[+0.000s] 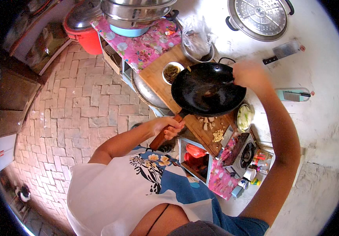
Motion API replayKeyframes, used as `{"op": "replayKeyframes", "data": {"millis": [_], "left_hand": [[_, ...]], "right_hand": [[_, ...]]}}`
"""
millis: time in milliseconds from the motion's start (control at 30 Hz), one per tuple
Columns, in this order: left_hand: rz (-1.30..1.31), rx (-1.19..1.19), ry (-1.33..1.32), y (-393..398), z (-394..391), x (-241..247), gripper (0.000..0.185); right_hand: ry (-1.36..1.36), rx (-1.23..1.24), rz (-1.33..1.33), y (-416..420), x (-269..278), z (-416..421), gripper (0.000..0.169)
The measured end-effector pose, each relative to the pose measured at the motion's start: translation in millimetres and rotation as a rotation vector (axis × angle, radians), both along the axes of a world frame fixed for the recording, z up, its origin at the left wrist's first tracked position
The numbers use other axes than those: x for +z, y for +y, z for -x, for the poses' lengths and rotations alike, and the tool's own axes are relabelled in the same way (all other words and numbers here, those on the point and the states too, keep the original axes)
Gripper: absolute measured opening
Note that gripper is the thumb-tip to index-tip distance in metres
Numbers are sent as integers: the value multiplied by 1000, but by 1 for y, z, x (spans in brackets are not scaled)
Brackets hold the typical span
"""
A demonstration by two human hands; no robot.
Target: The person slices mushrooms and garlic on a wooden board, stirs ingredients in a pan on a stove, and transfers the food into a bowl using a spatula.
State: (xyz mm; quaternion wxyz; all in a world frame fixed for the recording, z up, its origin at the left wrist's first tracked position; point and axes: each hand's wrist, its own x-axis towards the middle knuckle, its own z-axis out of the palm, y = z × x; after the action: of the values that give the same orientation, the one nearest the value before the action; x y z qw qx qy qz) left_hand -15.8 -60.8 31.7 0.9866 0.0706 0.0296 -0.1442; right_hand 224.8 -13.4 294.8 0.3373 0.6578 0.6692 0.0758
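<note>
My left hand (pixel 171 127) is closed around the wooden handle (pixel 159 138) of a black wok (pixel 208 91). The wok is over the wooden cutting board (pixel 157 65), its dark inside facing me with a dull sheen. At the wok's far right rim is my right hand (pixel 250 76), blurred, its fingers curled. Whether it grips the rim or something dark there, I cannot tell. Beside the wok stands a white bowl (pixel 172 73) of dark greenish-brown food. Pale chopped pieces (pixel 207 122) and finely minced bits (pixel 217 135) lie on the board near a cleaver blade (pixel 227 135).
A bowl of pale green slices (pixel 244 118) stands by the wall, near a portable gas stove (pixel 244 152) and several condiment containers (pixel 259 165). Behind the wok, a metal bowl (pixel 197 54) holds a plastic bag. A steamer pot (pixel 137 13) stands farther back. A cleaver (pixel 284 51) and grater (pixel 293 94) hang on the wall.
</note>
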Motion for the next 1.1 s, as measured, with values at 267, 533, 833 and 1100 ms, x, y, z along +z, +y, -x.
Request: {"op": "replayKeyframes", "data": {"millis": [267,533,833,1100], "left_hand": [[21,10,-67,-7,3,-3,14],[116,53,-81,-2,3,-11,15],[214,45,-170,-1,2,-17,8],[160,53,-166,-1,5,-11,8]], "right_hand": [[132,-54,-131,-16,-47,19,16],[88,-36,-154,-3,-59,25,15],[61,146,-209,8,-67,37,14],[-19,66,-126,3,-15,47,13]]}}
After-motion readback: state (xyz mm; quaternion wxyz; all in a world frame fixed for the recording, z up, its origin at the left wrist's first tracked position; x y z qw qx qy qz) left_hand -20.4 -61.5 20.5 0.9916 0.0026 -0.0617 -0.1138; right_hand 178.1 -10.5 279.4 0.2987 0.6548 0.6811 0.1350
